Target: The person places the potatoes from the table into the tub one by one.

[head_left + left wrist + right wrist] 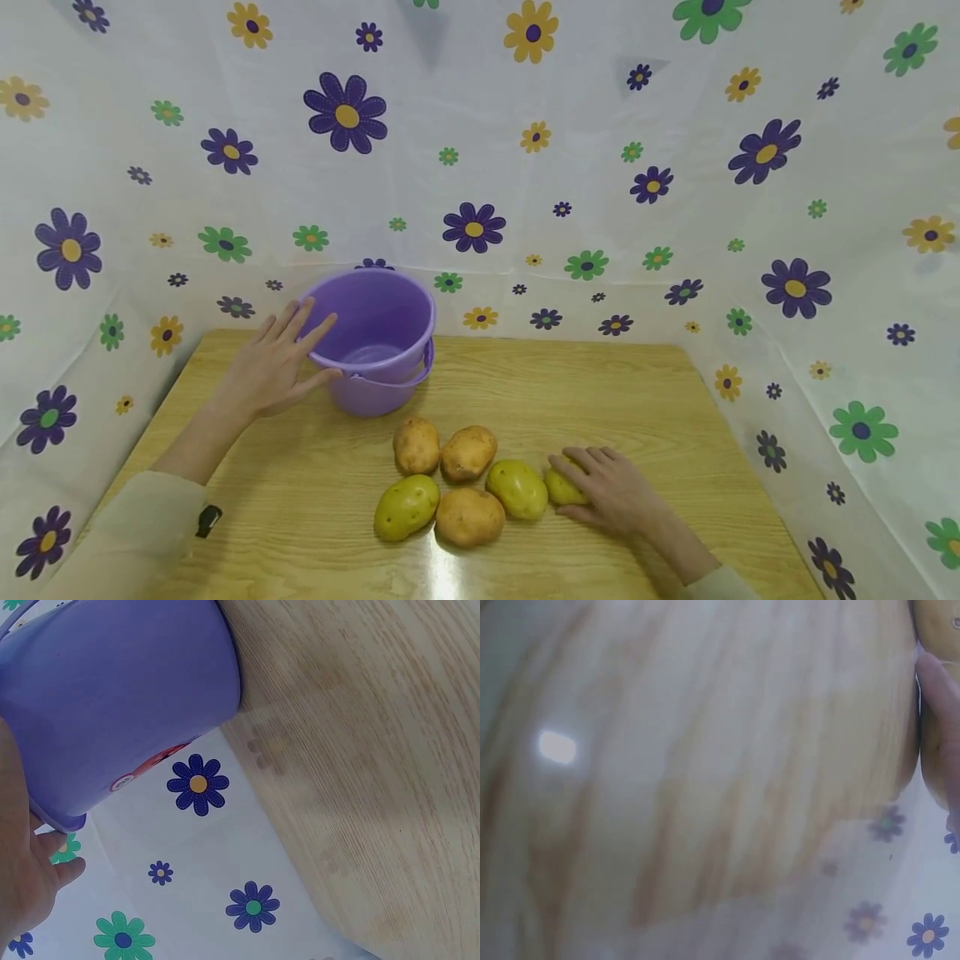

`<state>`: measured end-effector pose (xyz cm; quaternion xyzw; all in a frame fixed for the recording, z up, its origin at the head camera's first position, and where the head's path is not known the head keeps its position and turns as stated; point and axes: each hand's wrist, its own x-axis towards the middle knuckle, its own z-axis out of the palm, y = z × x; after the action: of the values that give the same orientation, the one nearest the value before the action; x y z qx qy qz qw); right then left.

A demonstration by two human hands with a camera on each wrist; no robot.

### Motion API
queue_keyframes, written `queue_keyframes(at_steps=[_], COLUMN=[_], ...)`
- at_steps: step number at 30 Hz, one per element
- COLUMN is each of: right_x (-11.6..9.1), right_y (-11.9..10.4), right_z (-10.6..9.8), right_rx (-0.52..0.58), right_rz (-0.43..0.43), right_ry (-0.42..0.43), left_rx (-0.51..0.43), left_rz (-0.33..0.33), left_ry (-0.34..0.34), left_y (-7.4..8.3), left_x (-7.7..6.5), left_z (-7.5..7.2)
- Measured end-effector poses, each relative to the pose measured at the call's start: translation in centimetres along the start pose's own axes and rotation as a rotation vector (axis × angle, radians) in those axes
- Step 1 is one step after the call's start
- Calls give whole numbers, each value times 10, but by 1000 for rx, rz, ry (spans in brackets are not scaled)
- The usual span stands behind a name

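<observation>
A purple bucket [381, 392] stands upright toward the back left of the table, its handle hanging at the front. At its left rim is my left hand [273, 367], fingers spread and nearly straight; in the left wrist view this hand [26, 877] lies by the bucket's rim [64, 819]. My right hand [611, 492] grips a yellow-green potato [561, 487] on the table, fingers over its far side and thumb on the near side. Left of it are two more yellow-green potatoes [517, 489] [407, 507] and three brown potatoes [470, 517] [468, 452] [417, 446].
The light wooden table [585, 392] has a flower-printed white sheet [570, 183] hanging behind and along both sides. Light glares off the front of the tabletop. In the right wrist view, a blurred wooden surface [705, 750] fills most of the picture.
</observation>
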<state>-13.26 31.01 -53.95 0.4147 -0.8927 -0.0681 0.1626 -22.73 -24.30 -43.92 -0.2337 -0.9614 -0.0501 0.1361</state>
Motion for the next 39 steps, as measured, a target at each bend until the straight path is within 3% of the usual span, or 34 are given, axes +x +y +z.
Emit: queue_keyframes(at_steps=[6, 19, 39], right_x=[-3, -2, 26], right_y=[8, 22, 25], right_z=[2, -9, -20], right_rx=[-13, -48, -43], right_rz=[-31, -13, 45], right_ry=[62, 120, 121], left_rx=[-1, 14, -5], left_rz=[4, 7, -7], left_ry=[11, 1, -18], left_y=[0, -1, 0], left_x=[0, 0, 0], left_z=[1, 2, 0])
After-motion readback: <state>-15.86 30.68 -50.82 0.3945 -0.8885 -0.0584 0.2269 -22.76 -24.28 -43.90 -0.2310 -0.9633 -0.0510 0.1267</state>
